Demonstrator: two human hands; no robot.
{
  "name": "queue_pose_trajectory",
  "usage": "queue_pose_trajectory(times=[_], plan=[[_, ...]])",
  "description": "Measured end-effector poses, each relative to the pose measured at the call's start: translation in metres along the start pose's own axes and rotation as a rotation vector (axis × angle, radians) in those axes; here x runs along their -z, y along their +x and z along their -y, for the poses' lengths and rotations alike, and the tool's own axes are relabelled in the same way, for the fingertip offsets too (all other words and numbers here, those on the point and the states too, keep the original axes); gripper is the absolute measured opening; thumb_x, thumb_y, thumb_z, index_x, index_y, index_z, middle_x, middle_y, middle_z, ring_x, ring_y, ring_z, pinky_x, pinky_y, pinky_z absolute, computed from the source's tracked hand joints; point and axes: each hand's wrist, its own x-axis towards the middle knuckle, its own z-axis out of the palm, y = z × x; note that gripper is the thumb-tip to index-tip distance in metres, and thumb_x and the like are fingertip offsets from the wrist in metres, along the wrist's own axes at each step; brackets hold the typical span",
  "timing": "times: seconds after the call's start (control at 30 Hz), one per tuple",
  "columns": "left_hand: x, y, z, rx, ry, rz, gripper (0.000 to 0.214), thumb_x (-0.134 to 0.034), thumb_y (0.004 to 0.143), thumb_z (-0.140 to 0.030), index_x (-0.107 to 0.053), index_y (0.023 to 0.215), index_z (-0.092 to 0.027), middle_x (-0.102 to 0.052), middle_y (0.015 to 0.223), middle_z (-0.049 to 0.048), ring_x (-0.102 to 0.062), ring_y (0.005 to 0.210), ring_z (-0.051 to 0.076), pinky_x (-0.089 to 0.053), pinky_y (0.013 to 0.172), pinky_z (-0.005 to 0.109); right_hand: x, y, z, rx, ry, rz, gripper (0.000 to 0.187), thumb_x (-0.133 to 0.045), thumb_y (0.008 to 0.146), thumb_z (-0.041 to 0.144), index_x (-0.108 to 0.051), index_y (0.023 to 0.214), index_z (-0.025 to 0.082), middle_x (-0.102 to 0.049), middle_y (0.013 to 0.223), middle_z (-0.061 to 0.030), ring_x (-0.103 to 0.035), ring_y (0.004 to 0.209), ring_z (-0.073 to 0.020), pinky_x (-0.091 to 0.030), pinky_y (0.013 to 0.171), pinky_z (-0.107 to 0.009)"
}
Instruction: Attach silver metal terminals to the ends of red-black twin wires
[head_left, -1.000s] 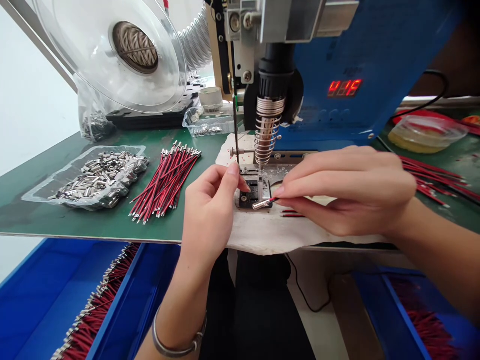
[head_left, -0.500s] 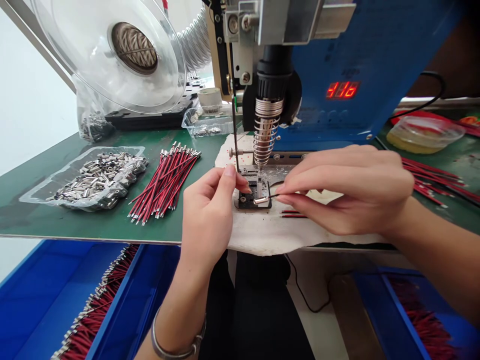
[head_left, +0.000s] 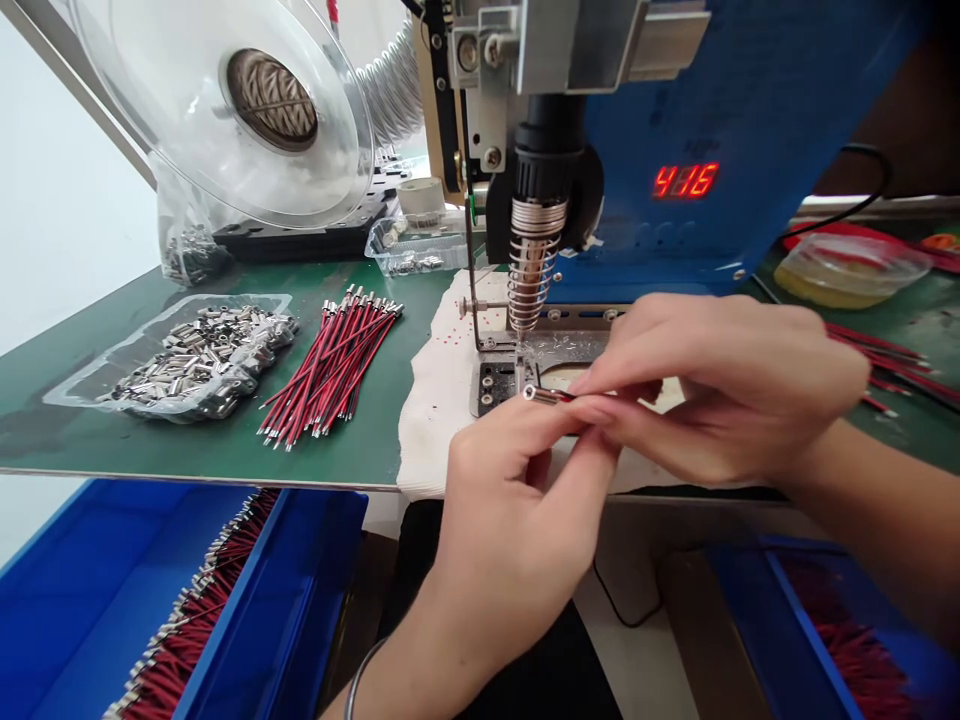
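just beyond the left hand [head_left: 525,510]: shiny metal connector [head_left: 540,395], round, open-ended | right hand [head_left: 712,390] pinched red-black wire [head_left: 567,396] close behind it, apparently for steadiness; left fingertips met the right's, grip could not be told | tray [head_left: 75,393] of loose parts [head_left: 199,352] sat left of both hands, presumably for easy reach

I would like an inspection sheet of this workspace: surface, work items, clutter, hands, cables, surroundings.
Surface: green tabletop, partly under pale cloth
Work items: metal connector on red-and-black wire; wire bundle; tray of loose metal parts
Clutter: bright flecks on metal plate
Hands: right hand pinches the wire; left hand at the right's fingertips, its hold unclear
Cables: black cable below tabletop; another right of blue machine
Surroundings: lit display, clear round hood, ribbed hose, blue bins of wired pieces
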Motion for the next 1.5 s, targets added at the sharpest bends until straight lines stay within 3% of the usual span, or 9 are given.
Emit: queue_pose_trajectory(times=[0.1, 0.2, 0.3, 0.5, 0.7, 0.97, 1.2, 1.4, 1.5], plan=[[0.014, 0.0, -0.004, 0.048, 0.038, -0.069, 0.016, -0.065, 0.097, -0.028, -0.071, 0.084, -0.022, -0.067, 0.078, -0.0006, -0.058, 0.07, 0.014, -0.044, 0.06, 0.026, 0.005, -0.002, -0.008, 0.037, -0.029, 0.003, 0.008, -0.063, 0.101, 0.027, -0.067, 0.097, 0.021, -0.069, 0.078, 0.0014, -0.059, 0.061, -0.0103, -0.042, 0.056, -0.026], [0.044, 0.007, -0.007, 0.03, 0.189, -0.171, 0.022, -0.06, 0.097, -0.025, -0.062, 0.075, -0.021, -0.056, 0.068, -0.0024, -0.05, 0.062, 0.012, -0.038, 0.057, 0.026, 0.015, -0.004, -0.018, 0.036, -0.122, 0.197, 0.014, -0.06, 0.102, 0.03, -0.066, 0.093, 0.022, -0.066, 0.076, 0.0004, -0.056, 0.06, -0.0125, -0.038, 0.055, -0.029], [0.084, 0.023, -0.006, 0.052, 0.548, -0.29, 0.025, -0.061, 0.09, -0.023, -0.058, 0.066, -0.02, -0.048, 0.057, -0.0039, -0.041, 0.055, 0.011, -0.03, 0.055, 0.028, 0.023, -0.007, -0.025, -0.024, -0.12, 0.405, 0.017, -0.061, 0.098, 0.026, -0.065, 0.082, 0.021, -0.061, 0.069, 0.0007, -0.052, 0.059, -0.0134, -0.034, 0.055, -0.031], [0.142, 0.054, -0.001, 0.288, 1.196, -0.228, 0.025, -0.062, 0.085, -0.035, -0.066, 0.064, -0.022, -0.056, 0.057, 0.0006, -0.046, 0.062, 0.019, -0.031, 0.064, 0.031, 0.023, -0.006, -0.023, -0.202, -0.09, 0.648, 0.016, -0.064, 0.094, 0.034, -0.069, 0.088, 0.02, -0.066, 0.081, -0.0026, -0.055, 0.066, -0.0156, -0.033, 0.06, -0.031], [0.151, 0.069, 0.003, 0.36, 1.314, -0.152, 0.033, -0.059, 0.084, -0.05, -0.069, 0.066, -0.025, -0.059, 0.065, 0.0057, -0.047, 0.069, 0.025, -0.032, 0.067, 0.035, 0.015, -0.005, -0.022, -0.335, -0.039, 0.759, 0.007, -0.06, 0.088, 0.023, -0.067, 0.088, 0.022, -0.071, 0.086, -0.0014, -0.061, 0.072, -0.0175, -0.037, 0.066, -0.03], [0.16, 0.063, 0.003, 0.493, 1.482, -0.183, 0.056, -0.047, 0.087, -0.064, -0.078, 0.104, -0.021, -0.075, 0.104, 0.0182, -0.066, 0.104, 0.043, -0.047, 0.096, 0.059, 0.016, -0.002, -0.021, -0.406, -0.007, 0.797, 0.008, -0.06, 0.085, 0.022, -0.066, 0.08, 0.022, -0.071, 0.082, -0.0003, -0.061, 0.072, -0.017, -0.038, 0.067, -0.03], [0.159, 0.061, -0.005, 0.508, 1.422, -0.142, 0.055, -0.047, 0.087, -0.065, -0.081, 0.103, -0.023, -0.077, 0.097, 0.0156, -0.067, 0.101, 0.044, -0.05, 0.087, 0.052, 0.016, 0.0, -0.018, -0.427, -0.044, 0.811, 0.012, -0.058, 0.083, 0.019, -0.068, 0.086, 0.024, -0.072, 0.085, 0.0025, -0.061, 0.073, -0.0161, -0.038, 0.068, -0.029], [0.196, 0.068, -0.005, 0.54, 1.499, -0.341, 0.061, -0.048, 0.086, -0.061, -0.076, 0.122, -0.02, -0.075, 0.114, 0.0179, -0.063, 0.113, 0.043, -0.048, 0.097, 0.053, 0.018, -0.001, -0.016, -0.407, -0.07, 0.8, 0.01, -0.058, 0.085, 0.021, -0.068, 0.082, 0.023, -0.071, 0.081, 0.002, -0.06, 0.069, -0.0159, -0.036, 0.066, -0.03], [0.215, 0.071, 0.003, 0.539, 1.493, -0.297, 0.058, -0.051, 0.085, -0.063, -0.075, 0.119, -0.022, -0.076, 0.106, 0.0139, -0.062, 0.107, 0.042, -0.047, 0.091, 0.05, 0.017, 0.0, -0.017, -0.39, -0.058, 0.786, 0.013, -0.058, 0.089, 0.025, -0.068, 0.082, 0.023, -0.071, 0.08, 0.0011, -0.059, 0.068, -0.016, -0.036, 0.066, -0.031]])
